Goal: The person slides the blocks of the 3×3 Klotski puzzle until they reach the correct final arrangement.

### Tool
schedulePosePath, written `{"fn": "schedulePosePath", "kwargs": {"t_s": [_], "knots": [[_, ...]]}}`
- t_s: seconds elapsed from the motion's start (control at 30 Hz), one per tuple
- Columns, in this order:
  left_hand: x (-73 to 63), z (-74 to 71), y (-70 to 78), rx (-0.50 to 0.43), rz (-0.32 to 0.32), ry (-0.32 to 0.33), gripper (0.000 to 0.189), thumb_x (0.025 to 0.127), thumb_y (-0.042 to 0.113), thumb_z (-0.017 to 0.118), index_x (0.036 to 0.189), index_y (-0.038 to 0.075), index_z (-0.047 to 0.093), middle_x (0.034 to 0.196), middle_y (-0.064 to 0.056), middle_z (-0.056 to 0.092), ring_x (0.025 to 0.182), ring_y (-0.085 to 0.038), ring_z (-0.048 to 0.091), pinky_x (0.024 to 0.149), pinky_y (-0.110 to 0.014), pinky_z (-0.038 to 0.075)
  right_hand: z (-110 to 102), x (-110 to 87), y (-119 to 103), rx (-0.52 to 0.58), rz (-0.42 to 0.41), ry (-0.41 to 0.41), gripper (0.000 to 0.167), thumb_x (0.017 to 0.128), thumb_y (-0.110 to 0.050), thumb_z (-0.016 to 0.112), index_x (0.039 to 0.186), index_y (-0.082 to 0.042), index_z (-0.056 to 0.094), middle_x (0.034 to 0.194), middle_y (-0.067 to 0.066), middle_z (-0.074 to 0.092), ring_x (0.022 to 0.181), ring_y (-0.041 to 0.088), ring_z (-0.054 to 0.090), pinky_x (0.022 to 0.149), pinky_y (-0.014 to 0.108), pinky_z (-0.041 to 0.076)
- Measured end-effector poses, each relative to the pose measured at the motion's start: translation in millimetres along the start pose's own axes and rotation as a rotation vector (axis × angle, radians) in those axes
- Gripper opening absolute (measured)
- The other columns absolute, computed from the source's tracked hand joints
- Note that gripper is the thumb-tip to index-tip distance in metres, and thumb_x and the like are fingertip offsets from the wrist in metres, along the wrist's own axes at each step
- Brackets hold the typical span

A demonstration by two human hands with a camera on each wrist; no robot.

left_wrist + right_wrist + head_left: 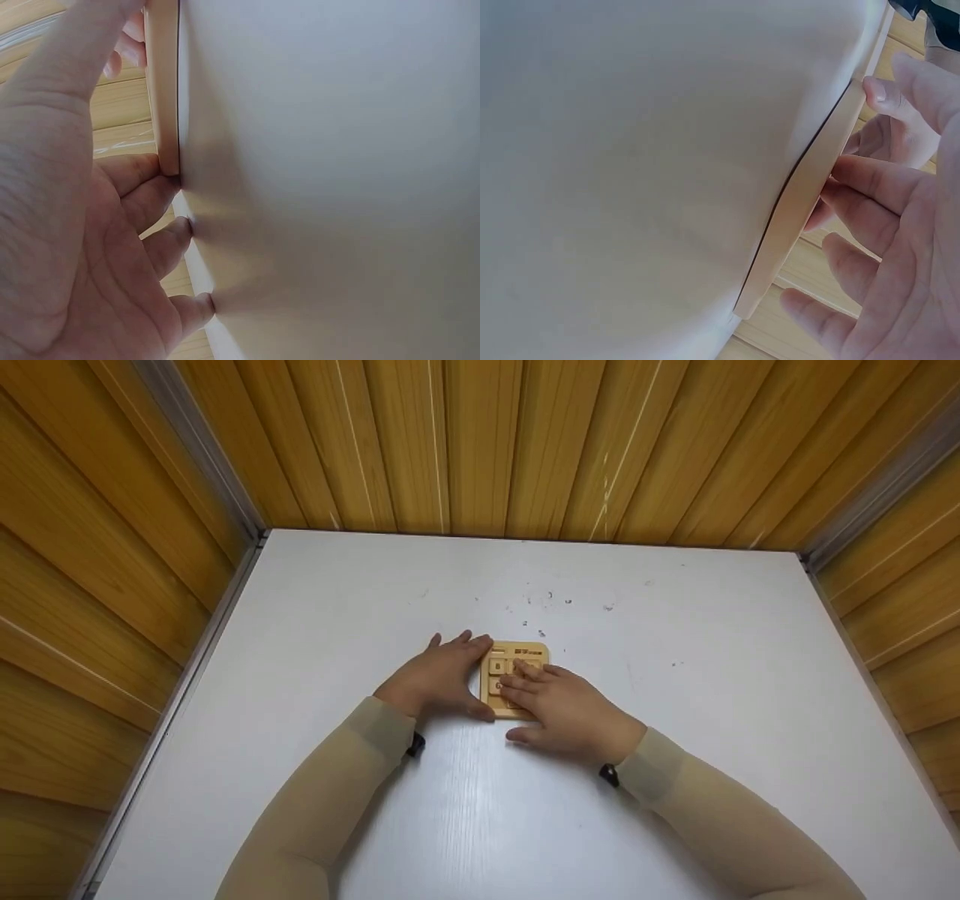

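Note:
A small square wooden number-tile puzzle with rounded corners lies flat on the white table. My left hand holds it from the left, thumb at the near corner and index finger at the far one. The left wrist view shows fingertips against the end of the puzzle's side, the other fingers resting on the table. Over the puzzle's right part, my right hand touches the tiles with extended fingertips, its thumb apart from the frame. A numbered tile shows at the upper left; the right hand covers several others.
The white tabletop carries small dark marks beyond the puzzle. Yellow wood-plank panels stand behind the table and on both sides, with grey metal posts at the corners.

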State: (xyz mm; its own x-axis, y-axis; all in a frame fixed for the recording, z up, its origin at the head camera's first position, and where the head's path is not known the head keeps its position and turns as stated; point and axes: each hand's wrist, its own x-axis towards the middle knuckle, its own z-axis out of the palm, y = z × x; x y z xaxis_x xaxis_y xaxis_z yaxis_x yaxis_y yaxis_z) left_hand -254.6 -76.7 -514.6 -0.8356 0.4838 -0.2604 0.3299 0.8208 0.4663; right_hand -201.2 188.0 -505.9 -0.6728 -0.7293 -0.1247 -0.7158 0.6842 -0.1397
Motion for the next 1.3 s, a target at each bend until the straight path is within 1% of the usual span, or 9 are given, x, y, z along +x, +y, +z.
{"fn": "schedulePosePath", "kwargs": {"t_s": [0.2, 0.5, 0.7, 1.0, 1.17, 1.3], "knots": [[-0.6, -0.2, -1.4, -0.01, 0.013, 0.006, 0.137, 0.073, 0.064, 0.103, 0.181, 0.02, 0.031, 0.188, 0.003, 0.032, 0.179, -0.024, 0.019, 0.149, -0.057, 0.004, 0, -4.1, -4, -0.009, -0.006, -0.005, 0.081, 0.109, -0.071, 0.059, 0.17, -0.018, 0.054, 0.18, -0.003, 0.047, 0.175, 0.028, 0.033, 0.141, 0.06, 0.035], [-0.2, 0.3, 0.1, -0.004, 0.011, 0.006, 0.138, 0.073, 0.065, 0.103, 0.181, 0.02, 0.029, 0.189, 0.003, 0.03, 0.18, -0.023, 0.017, 0.149, -0.057, 0.004, 0, -9.6, -9, 0.02, 0.001, -0.009, 0.082, 0.109, -0.071, 0.06, 0.17, -0.018, 0.053, 0.18, -0.002, 0.048, 0.175, 0.028, 0.032, 0.142, 0.061, 0.033], [-1.3, -0.5, 0.8, -0.004, 0.013, 0.007, 0.139, 0.073, 0.065, 0.102, 0.181, 0.02, 0.029, 0.189, 0.004, 0.03, 0.18, -0.022, 0.017, 0.148, -0.058, 0.004, 2, -11.8, -11, -0.004, -0.008, -0.003, 0.081, 0.109, -0.071, 0.061, 0.17, -0.018, 0.054, 0.18, -0.003, 0.048, 0.175, 0.027, 0.034, 0.141, 0.059, 0.034], [-2.1, -1.0, -2.8, -0.005, 0.012, 0.005, 0.139, 0.074, 0.065, 0.102, 0.181, 0.02, 0.028, 0.189, 0.005, 0.029, 0.18, -0.022, 0.016, 0.149, -0.057, 0.003, 4, -11.9, -13, -0.013, -0.017, -0.001, 0.08, 0.109, -0.07, 0.061, 0.17, -0.019, 0.054, 0.18, -0.004, 0.048, 0.174, 0.026, 0.036, 0.141, 0.059, 0.036], [-1.0, -0.9, -2.8, -0.013, 0.012, -0.001, 0.139, 0.073, 0.064, 0.103, 0.182, 0.02, 0.028, 0.189, 0.005, 0.029, 0.18, -0.022, 0.015, 0.148, -0.058, 0.002, 2, -13.1, -11, -0.032, -0.045, 0.022, 0.077, 0.11, -0.069, 0.059, 0.168, -0.019, 0.056, 0.178, -0.004, 0.051, 0.173, 0.027, 0.039, 0.14, 0.059, 0.038], [-0.1, -1.1, -1.4, -0.013, 0.015, -0.012, 0.138, 0.074, 0.063, 0.102, 0.182, 0.02, 0.027, 0.189, 0.005, 0.028, 0.18, -0.022, 0.014, 0.148, -0.058, 0.002, -1, -13.3, -7, -0.019, -0.032, 0.027, 0.076, 0.111, -0.068, 0.058, 0.169, -0.02, 0.056, 0.179, -0.002, 0.05, 0.173, 0.028, 0.038, 0.139, 0.06, 0.039]]}}
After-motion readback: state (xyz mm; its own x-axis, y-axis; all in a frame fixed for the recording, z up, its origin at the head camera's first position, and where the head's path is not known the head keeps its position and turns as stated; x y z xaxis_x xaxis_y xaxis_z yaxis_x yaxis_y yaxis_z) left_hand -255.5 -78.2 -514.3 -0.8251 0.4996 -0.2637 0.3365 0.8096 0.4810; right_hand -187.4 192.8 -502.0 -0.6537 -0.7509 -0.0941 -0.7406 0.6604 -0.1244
